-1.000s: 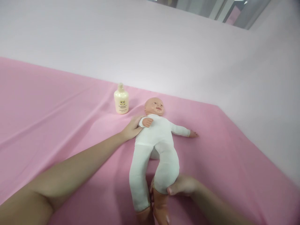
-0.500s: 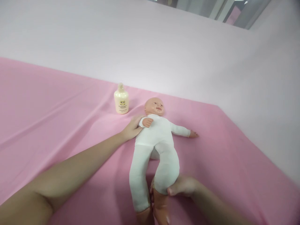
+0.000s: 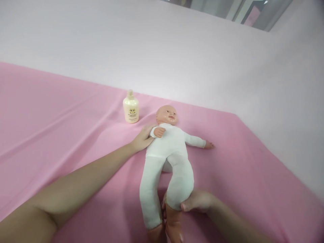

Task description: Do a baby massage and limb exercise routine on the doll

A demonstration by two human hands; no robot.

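A baby doll (image 3: 168, 141) in a white cloth suit lies on its back on the pink cloth, head away from me, legs towards me. My left hand (image 3: 143, 137) grips its arm at the left side of the chest; the thumb lies along the torso and the fingers are mostly hidden behind the arm. Around the lower part of the doll's right-hand leg (image 3: 179, 185) wraps my right hand (image 3: 197, 200), thumb in front, with fingertips showing between the two legs. The doll's other arm (image 3: 196, 139) stretches out to the right.
A cream pump bottle (image 3: 131, 110) with a dark printed label stands upright beyond my left hand, left of the doll's head. The pink cloth (image 3: 76, 111) has some folds on the left. Behind its far edge rises a white surface (image 3: 152, 50).
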